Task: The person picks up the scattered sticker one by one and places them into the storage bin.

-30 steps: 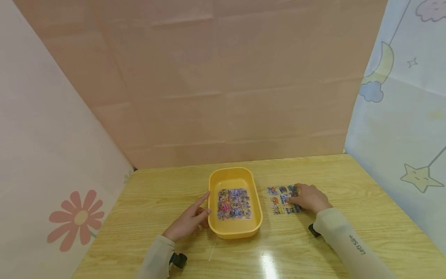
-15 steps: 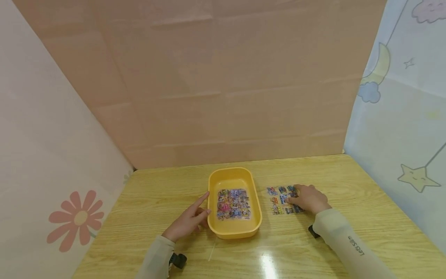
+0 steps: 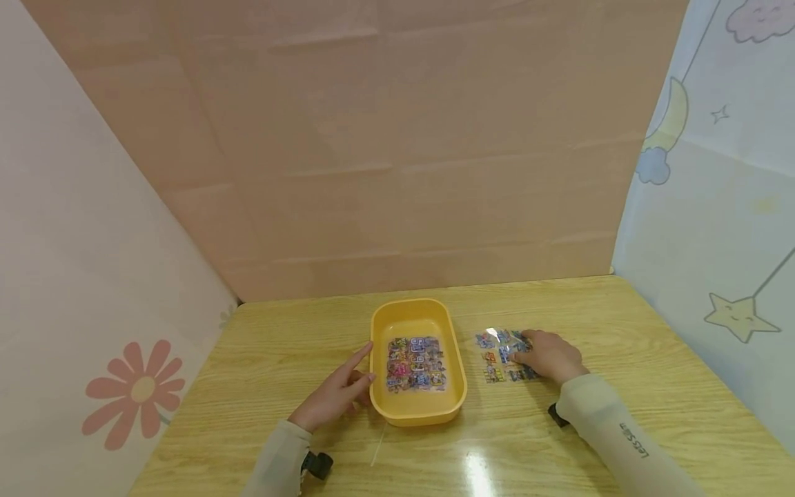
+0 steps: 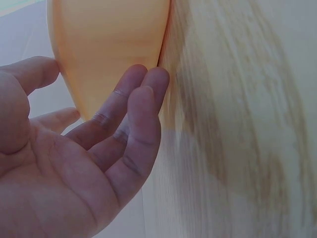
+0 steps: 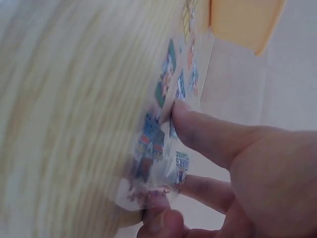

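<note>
A yellow plastic tray (image 3: pixel 419 419) stands mid-table, with clear sticker sheets (image 3: pixel 417 366) printed with colourful pictures lying flat inside. My left hand (image 3: pixel 335 395) touches the tray's left side. In the left wrist view the thumb and index fingertips meet the rim, and the other fingers bend loosely by the outer wall (image 4: pixel 106 39). Right of the tray, another clear sticker sheet (image 3: pixel 495 359) lies on the table. My right hand (image 3: pixel 551 355) pinches its right edge. In the right wrist view the thumb (image 5: pixel 198 126) is on its face, and a fingertip shows through from behind.
The tray and sheet rest on a wood-grain table (image 3: pixel 298 331). A thin pale strip (image 3: pixel 378 445) lies by the tray's near left corner. A brown paper-like backdrop (image 3: pixel 385 172) rises behind, with patterned panels at both sides.
The right hand has shifted slightly. Bright glare now shows along the top of the loose sticker sheet, whose edge bends up. The left hand and tray stay in place.
</note>
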`<state>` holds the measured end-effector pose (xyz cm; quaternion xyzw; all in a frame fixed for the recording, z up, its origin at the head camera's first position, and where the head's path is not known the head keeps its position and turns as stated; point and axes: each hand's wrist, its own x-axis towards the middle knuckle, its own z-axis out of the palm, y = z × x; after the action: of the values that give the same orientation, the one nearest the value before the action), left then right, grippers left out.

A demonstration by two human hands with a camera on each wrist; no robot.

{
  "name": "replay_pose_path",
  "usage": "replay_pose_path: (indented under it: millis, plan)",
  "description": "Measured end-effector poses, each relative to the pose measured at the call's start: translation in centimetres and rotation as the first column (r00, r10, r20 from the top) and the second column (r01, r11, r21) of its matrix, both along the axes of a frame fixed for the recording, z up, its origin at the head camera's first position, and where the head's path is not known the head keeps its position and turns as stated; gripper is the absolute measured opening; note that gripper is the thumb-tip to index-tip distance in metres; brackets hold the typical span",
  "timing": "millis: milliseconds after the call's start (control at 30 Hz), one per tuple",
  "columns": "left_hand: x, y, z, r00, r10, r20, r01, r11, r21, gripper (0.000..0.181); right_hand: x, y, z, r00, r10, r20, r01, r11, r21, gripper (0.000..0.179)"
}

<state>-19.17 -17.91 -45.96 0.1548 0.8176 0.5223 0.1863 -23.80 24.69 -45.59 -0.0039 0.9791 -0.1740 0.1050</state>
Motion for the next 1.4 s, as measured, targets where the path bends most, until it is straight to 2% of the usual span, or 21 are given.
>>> replay_pose_path:
  millis: [300, 467, 633, 767, 967, 1400]
  plan:
    - [0.0, 0.0, 0.1, 1.000, 0.001, 0.006, -0.001, 1.000, 0.002, 0.070, 0.2, 0.1, 0.2, 0.999, -0.053, 0.003, 0.053, 0.994, -0.095, 0.077]
    - [0.0, 0.0, 0.0, 1.000, 0.002, 0.008, -0.002, 1.000, -0.006, 0.070, 0.3, 0.9, -0.1, 0.996, -0.087, 0.001, 0.086, 0.983, -0.164, 0.064]
    - [-0.1, 0.0, 0.0, 1.000, 0.006, 0.008, -0.006, 1.000, -0.010, 0.070, 0.3, 1.7, -0.3, 0.994, -0.104, -0.029, 0.092, 0.957, -0.276, 0.041]
    - [0.0, 0.0, -0.1, 1.000, 0.008, 0.005, -0.008, 1.000, -0.009, 0.069, 0.3, 2.1, -0.3, 0.994, -0.103, -0.038, 0.084, 0.933, -0.350, 0.033]
    - [0.1, 0.1, 0.1, 1.000, 0.008, 0.006, -0.008, 1.000, -0.008, 0.069, 0.5, 2.9, 0.1, 0.994, -0.109, -0.006, 0.095, 0.890, -0.447, 0.035]
    - [0.0, 0.2, 0.2, 1.000, -0.001, 0.002, 0.001, 1.000, -0.004, 0.069, 0.1, 3.5, 0.8, 0.990, -0.129, 0.058, 0.140, 0.843, -0.520, 0.038]
